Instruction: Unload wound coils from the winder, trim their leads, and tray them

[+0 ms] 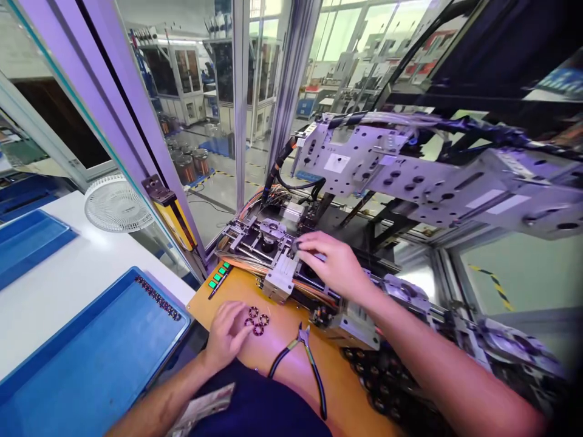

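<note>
Four small ring-shaped parts [259,329] lie in a loose cluster on the orange desk [341,379], at the near side of the machine. The person's left hand [225,334] is just beside them, its fingers released and loosely curved, thumb apart from the forefinger; whether the thumb brushes the nearest ring, I cannot tell. The right hand [339,267] reaches farther in over the metal fixture [279,282], its fingertips pinched on a small dark piece [296,246], too blurred for me to say whether it is another ring.

To the right of the cluster lie the cutting pliers [304,340], handles spread toward the person, with neither hand on them. Far to the left, a blue tray [91,346] holds a row of similar small parts [157,297] along its far right side.

The rings look light and fairly stiff, with copper-coloured touches around dark bodies. If those are fine windings, they would be the fragile bit, easily scraped or nicked. I'd take each by its outer rim between thumb and forefinger, squeezing gently, since something so small and round could slip or roll from a hurried pinch.
</note>
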The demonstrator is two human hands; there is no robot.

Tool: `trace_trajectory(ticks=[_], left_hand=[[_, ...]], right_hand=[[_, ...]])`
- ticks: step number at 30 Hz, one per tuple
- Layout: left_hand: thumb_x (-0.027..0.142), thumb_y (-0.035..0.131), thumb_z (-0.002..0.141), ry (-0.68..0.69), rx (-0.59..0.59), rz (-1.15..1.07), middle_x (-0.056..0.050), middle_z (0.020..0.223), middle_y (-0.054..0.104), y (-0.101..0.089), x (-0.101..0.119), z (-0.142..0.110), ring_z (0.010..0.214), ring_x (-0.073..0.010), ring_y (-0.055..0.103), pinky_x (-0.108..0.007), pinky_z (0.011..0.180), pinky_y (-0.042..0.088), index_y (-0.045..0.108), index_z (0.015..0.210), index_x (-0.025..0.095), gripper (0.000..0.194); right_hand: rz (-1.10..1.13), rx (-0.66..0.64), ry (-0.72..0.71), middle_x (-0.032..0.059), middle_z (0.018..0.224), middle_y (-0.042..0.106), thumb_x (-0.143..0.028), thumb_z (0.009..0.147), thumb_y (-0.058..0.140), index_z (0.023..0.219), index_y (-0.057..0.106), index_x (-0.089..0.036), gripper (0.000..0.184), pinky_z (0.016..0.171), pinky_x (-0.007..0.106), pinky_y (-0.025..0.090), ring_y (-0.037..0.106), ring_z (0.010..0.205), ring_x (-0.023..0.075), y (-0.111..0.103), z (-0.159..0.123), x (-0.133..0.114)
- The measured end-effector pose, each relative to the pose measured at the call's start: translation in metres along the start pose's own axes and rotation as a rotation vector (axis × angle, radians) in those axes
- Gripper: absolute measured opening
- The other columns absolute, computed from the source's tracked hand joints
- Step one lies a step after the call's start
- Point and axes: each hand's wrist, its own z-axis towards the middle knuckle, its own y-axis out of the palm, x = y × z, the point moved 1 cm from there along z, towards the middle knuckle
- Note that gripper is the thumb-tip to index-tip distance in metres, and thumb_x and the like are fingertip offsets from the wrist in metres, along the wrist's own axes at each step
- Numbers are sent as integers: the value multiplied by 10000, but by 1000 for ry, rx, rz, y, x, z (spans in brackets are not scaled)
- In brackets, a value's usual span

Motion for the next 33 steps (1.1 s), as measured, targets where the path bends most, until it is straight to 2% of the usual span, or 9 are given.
trace_trajectory(ticks=[4,7,12,16,21,28,33], left_hand=[[252,641,864,-62,8,55,-150,1106,668,14,-23,-17,1035,-274,642,-476,887,555,533,1253,158,414],[261,627,871,-101,-4,67,-148,1122,668,19,-29,-22,1047,-278,644,-476,893,558,528,1257,167,410],[274,628,865,-143,-41,69,-144,1130,675,18,-30,-21,1062,-282,645,-472,919,554,543,1249,178,404],[284,629,863,-141,-71,71,-144,1122,684,18,-29,-19,1056,-285,649,-477,917,553,553,1246,174,405],[260,631,858,-129,-92,69,-148,1131,684,17,-30,-18,1072,-284,644,-469,924,547,554,1248,167,408],[249,636,858,-118,-112,73,-141,1139,679,17,-32,-19,1077,-276,640,-464,925,545,529,1264,176,426],[251,634,858,-116,-112,77,-143,1133,679,17,-32,-18,1071,-280,642,-470,922,547,527,1262,179,424]], right_hand=[[-107,-74,-66,86,1031,674,-224,887,624,841,678,-138,111,857,386,529,644,897,186,28,59,39],[-160,-146,-115,62,1067,656,-282,929,605,934,648,-130,158,872,386,528,632,945,169,47,78,55],[-203,-211,-141,69,1085,650,-275,943,587,960,646,-123,164,886,393,529,630,973,177,59,81,67],[-229,-235,-128,82,1078,656,-173,913,590,939,670,-114,102,888,387,525,634,965,179,60,78,69],[-299,-277,-90,104,1063,660,-79,867,544,914,720,-99,183,873,337,523,642,939,193,59,81,65],[-445,-369,-46,100,1050,662,-147,906,577,881,673,-97,112,845,342,515,627,952,181,61,89,55],[-525,-414,-35,108,1014,665,-177,918,567,845,666,-102,144,776,308,521,628,908,177,59,92,46]])
